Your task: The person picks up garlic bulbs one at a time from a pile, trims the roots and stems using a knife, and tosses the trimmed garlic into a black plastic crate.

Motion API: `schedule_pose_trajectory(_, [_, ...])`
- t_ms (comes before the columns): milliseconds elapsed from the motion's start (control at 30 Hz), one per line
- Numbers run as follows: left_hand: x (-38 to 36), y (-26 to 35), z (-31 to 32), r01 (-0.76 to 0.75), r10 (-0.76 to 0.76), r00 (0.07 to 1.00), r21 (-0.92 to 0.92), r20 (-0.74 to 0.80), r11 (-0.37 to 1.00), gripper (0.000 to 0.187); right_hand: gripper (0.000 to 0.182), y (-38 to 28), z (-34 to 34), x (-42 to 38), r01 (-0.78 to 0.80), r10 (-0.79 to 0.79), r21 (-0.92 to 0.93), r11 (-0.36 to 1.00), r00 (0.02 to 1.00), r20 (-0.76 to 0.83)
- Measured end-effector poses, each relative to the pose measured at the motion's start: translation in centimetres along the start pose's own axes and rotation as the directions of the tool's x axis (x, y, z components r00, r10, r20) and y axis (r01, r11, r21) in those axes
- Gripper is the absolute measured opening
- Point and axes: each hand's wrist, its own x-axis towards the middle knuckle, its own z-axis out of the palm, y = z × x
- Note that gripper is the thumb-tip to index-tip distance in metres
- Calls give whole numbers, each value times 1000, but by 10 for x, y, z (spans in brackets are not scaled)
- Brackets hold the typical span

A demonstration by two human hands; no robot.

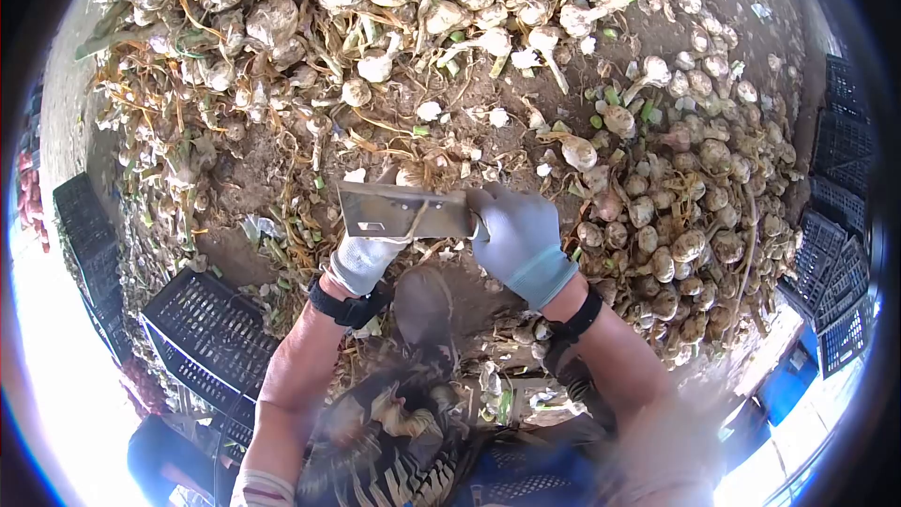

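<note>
Gloved in pale grey, my right hand [522, 242] is closed around the handle end of a cleaver [402, 213]. Its wide metal blade points left and has a small slot near the far lower corner. My left hand [364, 263], in a white glove, is behind and below the blade, which hides its fingers. Just past the blade's top edge shows part of a garlic bulb [410, 174], close to where the left fingers lie hidden; whether they grip it I cannot tell. Dark bands circle both wrists.
Large garlic bulbs with stalks [272, 21] are heaped ahead. Trimmed bulbs [690, 244] form a pile on the right. Black plastic crates [208, 324] stand at the left, and more crates [838, 272] at the right. Another person [169, 460] is at the lower left.
</note>
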Motion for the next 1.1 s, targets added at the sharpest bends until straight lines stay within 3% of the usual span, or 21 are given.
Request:
schedule_pose_trajectory(100, [-1, 5, 5, -49, 44, 998, -100, -52, 994, 78, 12, 3, 8, -4, -37, 37, 10, 999, 999, 3])
schedule_pose_trajectory(167, [2, 39, 15, -49, -11, 996, 609, 94, 792, 63, 16, 18, 23, -13, -87, 93, 100, 991, 994, -54])
schedule_pose_trajectory(200, [-2, 38, 32, -6, 6, 1000, 31, 24, 1000, 56, 18, 37, 22, -7, -352, 346, 18, 936, 928, 136])
schedule_pose_trajectory(233, [-11, 55, 41, -302, 239, 951, 425, 196, 854, 61, 21, 59, 22, -2, -575, 578, -106, 811, 762, 292])
schedule_pose_trajectory(300, [-10, 70, 51, -241, 170, 970, 632, 172, 736, 61, 29, 70, 33, -18, -550, 544, -40, 834, 811, 214])
schedule_pose_trajectory(333, [-4, 80, 58, 4, -68, 994, 604, 83, 797, 61, 29, 61, 34, -30, -581, 548, 92, 809, 801, 242])
schedule_pose_trajectory(433, [6, 45, 45, -147, 64, 989, 777, 137, 612, 58, 27, 42, 30, -12, -465, 431, 378, 801, 885, 176])
schedule_pose_trajectory(467, [7, 43, 37, -370, 201, 928, 849, 315, 378, 55, 24, 30, 21, -5, -377, 335, 359, 854, 926, 176])
schedule_pose_trajectory(533, [12, 37, 29, -474, 228, 878, 832, 421, 287, 50, 20, 15, 10, 6, -179, 137, 281, 943, 977, 164])
schedule_pose_trajectory(600, [10, 5, 9, -523, 179, 842, 851, 509, 38, 40, 20, 17, 6, 15, -227, 176, 140, 964, 936, 304])
schedule_pose_trajectory(633, [7, 15, 14, -524, 177, 842, 851, 510, 40, 40, 21, 18, 4, 17, -250, 230, -10, 968, 874, 428])
schedule_pose_trajectory(700, [8, 46, 21, -540, 200, 815, 838, 544, -78, 38, 24, 56, 23, 6, -271, 317, -167, 948, 854, 413])
schedule_pose_trajectory(733, [10, 51, 28, -553, 324, 772, 829, 547, -82, 39, 26, 66, 28, -10, -426, 408, -33, 904, 839, 361])
schedule_pose_trajectory(767, [9, 57, 53, -532, 298, 821, 842, 486, 92, 44, 28, 72, 44, -31, -568, 505, 110, 816, 792, 343])
schedule_pose_trajectory(800, [4, 53, 83, -649, 425, 733, 733, 531, 204, 49, 33, 82, 80, -44, -453, 388, 124, 883, 853, 349])
schedule_pose_trajectory(833, [8, 60, 84, -645, 435, 732, 739, 525, 194, 49, 38, 78, 106, -80, -318, 368, 808, 496, 920, 136])
schedule_pose_trajectory(967, [43, 85, 88, -591, 525, 764, 735, 376, 334, 51, 33, 35, 55, -30, -390, 375, 538, 747, 916, 143])
schedule_pose_trajectory(1000, [58, 85, 71, -214, 370, 927, 714, -68, 666, 49, 27, 43, 50, -29, -527, 465, 561, 638, 845, 266])
schedule_pose_trajectory(1033, [86, 70, 38, -52, 397, 861, 722, -318, 690, 56, 27, 53, 49, -28, -534, 476, 559, 634, 839, 263])
schedule_pose_trajectory(1067, [101, 74, 20, 233, 130, 837, 562, -531, 794, 66, 25, 62, 50, -26, -532, 526, 625, 571, 822, 219])
schedule_pose_trajectory(1100, [129, 31, -22, 314, 361, 752, 782, -551, 538, 73, 23, 68, 52, -23, -520, 573, 685, 511, 800, 179])
